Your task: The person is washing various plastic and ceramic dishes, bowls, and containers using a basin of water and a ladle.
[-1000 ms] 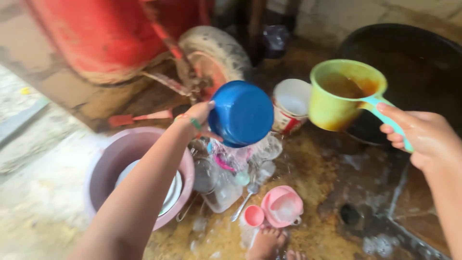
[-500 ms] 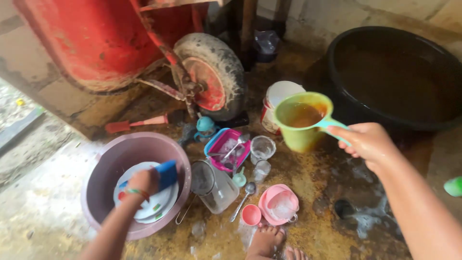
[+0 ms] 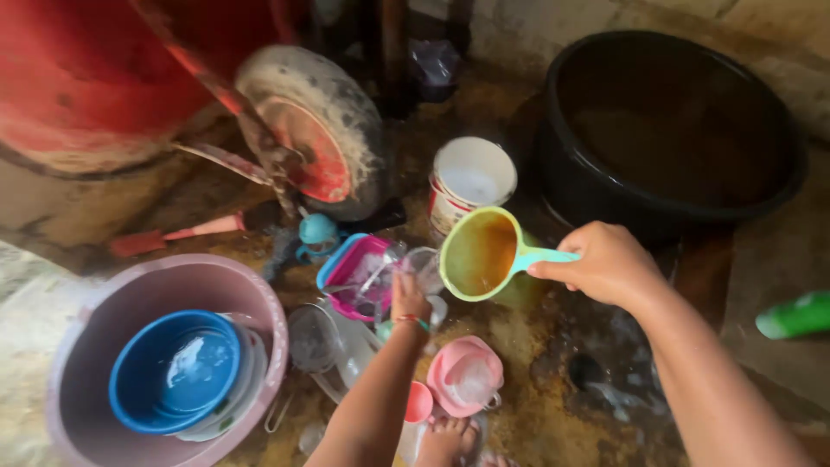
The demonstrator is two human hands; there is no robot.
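My right hand (image 3: 609,264) grips the teal handle of a green dipper (image 3: 480,252). The dipper is tilted toward me and holds brownish water. My left hand (image 3: 409,298) reaches in among the dishes on the wet floor, its fingers closed around a clear glass (image 3: 421,262) beside a pink container (image 3: 354,275) with a spoon in it. A blue bowl (image 3: 177,370) with water in it rests on white plates inside a mauve basin (image 3: 264,303) at the lower left, away from both hands.
A large black tub (image 3: 778,186) stands at the upper right, a white bucket (image 3: 471,173) left of it. A red wheelbarrow (image 3: 69,86) and its wheel (image 3: 311,130) fill the upper left. A clear jug (image 3: 333,337), a pink lid (image 3: 467,372), a green bottle (image 3: 795,316) and my foot (image 3: 445,437) lie nearby.
My left hand set the blue bowl on the plates in the basin, then moved right to the glasses. My right hand lowered and tipped the dipper.
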